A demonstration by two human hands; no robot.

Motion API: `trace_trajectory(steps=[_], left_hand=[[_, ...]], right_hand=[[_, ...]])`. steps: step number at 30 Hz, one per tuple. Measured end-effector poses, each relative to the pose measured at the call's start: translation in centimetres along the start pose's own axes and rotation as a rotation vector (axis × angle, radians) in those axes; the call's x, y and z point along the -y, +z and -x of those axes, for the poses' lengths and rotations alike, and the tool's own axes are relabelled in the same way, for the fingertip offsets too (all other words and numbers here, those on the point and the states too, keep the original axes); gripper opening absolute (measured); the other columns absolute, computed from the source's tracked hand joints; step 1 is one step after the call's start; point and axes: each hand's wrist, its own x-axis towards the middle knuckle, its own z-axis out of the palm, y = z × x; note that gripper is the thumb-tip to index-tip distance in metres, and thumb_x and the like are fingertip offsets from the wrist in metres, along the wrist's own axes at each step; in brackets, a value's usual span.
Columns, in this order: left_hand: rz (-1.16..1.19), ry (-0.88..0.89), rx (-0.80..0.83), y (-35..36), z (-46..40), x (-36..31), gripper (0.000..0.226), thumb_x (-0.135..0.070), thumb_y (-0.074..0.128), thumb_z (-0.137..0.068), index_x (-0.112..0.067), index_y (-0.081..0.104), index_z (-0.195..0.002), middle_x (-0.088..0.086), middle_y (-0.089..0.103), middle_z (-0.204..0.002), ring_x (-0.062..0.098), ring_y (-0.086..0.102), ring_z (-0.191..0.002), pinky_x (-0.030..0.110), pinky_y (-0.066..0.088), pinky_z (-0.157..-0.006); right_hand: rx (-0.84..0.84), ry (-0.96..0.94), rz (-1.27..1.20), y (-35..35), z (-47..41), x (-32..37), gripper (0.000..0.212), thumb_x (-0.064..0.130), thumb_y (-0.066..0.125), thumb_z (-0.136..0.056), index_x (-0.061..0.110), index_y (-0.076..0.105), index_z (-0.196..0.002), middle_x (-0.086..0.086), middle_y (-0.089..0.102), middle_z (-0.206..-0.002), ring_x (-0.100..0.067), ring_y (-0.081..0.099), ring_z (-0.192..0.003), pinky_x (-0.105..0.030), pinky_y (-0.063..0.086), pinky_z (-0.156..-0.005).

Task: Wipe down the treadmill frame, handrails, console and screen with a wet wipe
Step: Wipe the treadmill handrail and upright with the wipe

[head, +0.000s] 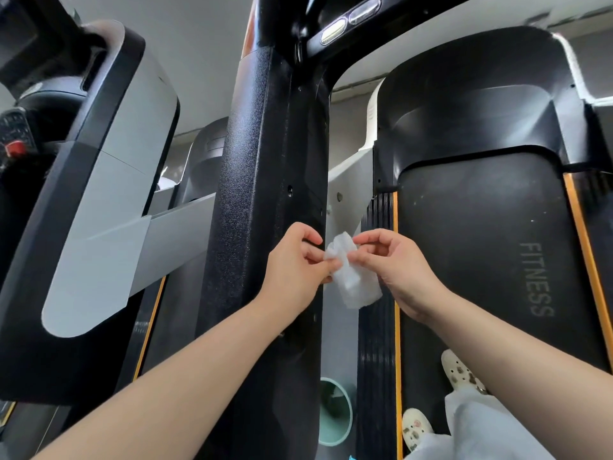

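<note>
Centre frame: left hand [292,260] and right hand [394,260] both pinching crumpled wet wipe [348,273], held beside black upright's [265,194] right edge. Belt [481,244] right; green bin [335,413] below, in floor gap.

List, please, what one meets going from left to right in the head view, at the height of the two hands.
Grey and black neighbouring machine → black textured upright → left hand → white wet wipe → right hand → orange side strip → black running belt printed FITNESS → second orange strip.
</note>
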Motion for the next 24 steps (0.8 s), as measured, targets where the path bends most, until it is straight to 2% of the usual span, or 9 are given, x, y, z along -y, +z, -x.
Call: trace_trajectory(steps=[4, 8, 11, 13, 14, 16, 19, 21, 24], left_hand=[[-0.062, -0.006, -0.012, 0.2, -0.1, 0.5, 0.03, -0.006, 0.075, -0.077, -0.023, 0.053, -0.089, -0.005, 0.054, -0.057, 0.019, 0.063, -0.067, 0.045, 0.057, -0.078], [-0.116, 0.002, 0.06, 0.1, -0.5, 0.6, 0.01, -0.015, 0.067, -0.086, -0.005, 0.068, -0.09, -0.001, 0.058, -0.065, 0.013, 0.059, -0.069, 0.04, 0.056, -0.081], [-0.152, 0.068, 0.012, 0.1, -0.5, 0.5, 0.021, -0.018, 0.07, -0.082, 0.002, 0.065, -0.076, 0.003, 0.063, -0.087, 0.012, 0.06, -0.079, 0.019, 0.05, -0.074], [-0.125, 0.052, 0.055, 0.1, -0.5, 0.2, 0.009, -0.012, 0.067, -0.083, -0.004, 0.066, -0.08, -0.007, 0.061, -0.093, 0.005, 0.058, -0.079, 0.007, 0.045, -0.065], [-0.117, 0.038, 0.082, 0.2, -0.6, 0.1, 0.003, -0.011, 0.064, -0.083, -0.01, 0.066, -0.081, -0.006, 0.06, -0.087, 0.003, 0.054, -0.072, 0.005, 0.042, -0.059], [-0.126, 0.053, 0.073, 0.2, -0.9, 0.2, 0.02, -0.009, 0.062, -0.084, -0.015, 0.054, -0.067, -0.001, 0.05, -0.067, 0.007, 0.043, -0.06, 0.008, 0.034, -0.05], [-0.107, 0.091, 0.006, 0.0, -1.4, 0.2, 0.032, -0.012, 0.068, -0.083, -0.014, 0.044, -0.061, -0.005, 0.045, -0.06, 0.002, 0.038, -0.053, 0.01, 0.032, -0.052], [-0.064, 0.079, -0.005, -0.1, -1.6, 0.3, 0.03, -0.012, 0.071, -0.081, -0.016, 0.046, -0.066, -0.007, 0.046, -0.058, 0.0, 0.039, -0.05, 0.01, 0.034, -0.052], [-0.007, -0.01, 0.103, -0.1, -1.7, 0.6, 0.023, -0.013, 0.072, -0.081, -0.023, 0.053, -0.09, -0.008, 0.054, -0.063, -0.003, 0.05, -0.054, 0.007, 0.041, -0.055]], right_hand=[[0.032, -0.035, 0.043, 0.1, -0.1, 0.2, 0.006, 0.011, 0.068, -0.083, 0.015, 0.069, -0.08, 0.0, 0.067, -0.08, -0.012, 0.063, -0.079, -0.031, 0.055, -0.079], [-0.033, -0.039, -0.024, -0.2, -0.5, 0.2, 0.007, 0.013, 0.065, -0.087, 0.016, 0.07, -0.082, -0.006, 0.07, -0.091, -0.02, 0.066, -0.092, -0.033, 0.056, -0.084], [-0.103, -0.064, -0.016, -0.2, -0.7, 0.1, 0.005, 0.014, 0.066, -0.086, 0.016, 0.07, -0.083, -0.006, 0.07, -0.091, -0.02, 0.066, -0.094, -0.032, 0.054, -0.086], [-0.063, -0.089, 0.032, 0.1, -0.6, 0.0, 0.006, 0.014, 0.062, -0.089, 0.012, 0.067, -0.087, -0.005, 0.069, -0.089, -0.015, 0.066, -0.089, -0.025, 0.054, -0.082], [-0.037, -0.097, 0.028, 0.4, -0.6, 0.0, 0.008, 0.013, 0.059, -0.091, 0.008, 0.065, -0.09, -0.005, 0.068, -0.087, -0.012, 0.065, -0.085, -0.021, 0.054, -0.078], [-0.022, -0.093, -0.021, 0.8, -0.5, -0.1, 0.014, 0.012, 0.054, -0.094, 0.0, 0.06, -0.096, -0.004, 0.065, -0.083, -0.008, 0.064, -0.076, -0.016, 0.052, -0.071], [-0.06, -0.07, -0.067, 0.8, -0.6, 0.1, 0.012, 0.015, 0.051, -0.096, 0.004, 0.057, -0.094, -0.004, 0.064, -0.083, -0.012, 0.064, -0.078, -0.018, 0.054, -0.069], [-0.079, -0.066, -0.064, 0.8, -0.7, 0.2, 0.011, 0.015, 0.05, -0.097, 0.011, 0.056, -0.089, -0.002, 0.062, -0.081, -0.009, 0.064, -0.074, -0.017, 0.053, -0.065], [-0.091, -0.076, 0.015, 0.7, -0.7, 0.3, 0.011, 0.016, 0.051, -0.096, 0.017, 0.056, -0.087, 0.004, 0.06, -0.077, -0.005, 0.059, -0.066, -0.018, 0.05, -0.059]])
